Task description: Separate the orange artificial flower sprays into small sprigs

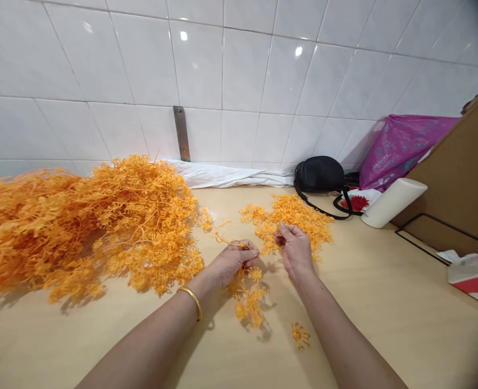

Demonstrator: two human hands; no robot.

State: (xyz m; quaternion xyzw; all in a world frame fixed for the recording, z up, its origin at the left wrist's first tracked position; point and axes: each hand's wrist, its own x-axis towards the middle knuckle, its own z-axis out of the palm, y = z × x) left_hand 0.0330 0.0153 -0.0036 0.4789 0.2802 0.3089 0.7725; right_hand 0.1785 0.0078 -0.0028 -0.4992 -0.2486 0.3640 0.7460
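My left hand (237,260) is closed round the stem of an orange plastic flower spray (249,302), whose blossoms hang below the fingers while the stem end pokes out to the upper left. At the near edge of a small heap of loose orange blossoms (299,213), my right hand (296,248) has its thumb and fingers pinched together; what they hold, if anything, is too small to make out. One single orange blossom (300,335) lies on the table near my right forearm. A large pile of orange flower sprays (141,216) spreads across the left side.
Along the tiled wall lies a white cloth (234,176). To the right are a black bag (320,174) with its strap, a purple plastic bag (401,146), red pieces (356,203), a cream roll (395,202), a cardboard box (458,173), a black wire frame (421,251) and a tissue pack (472,275).
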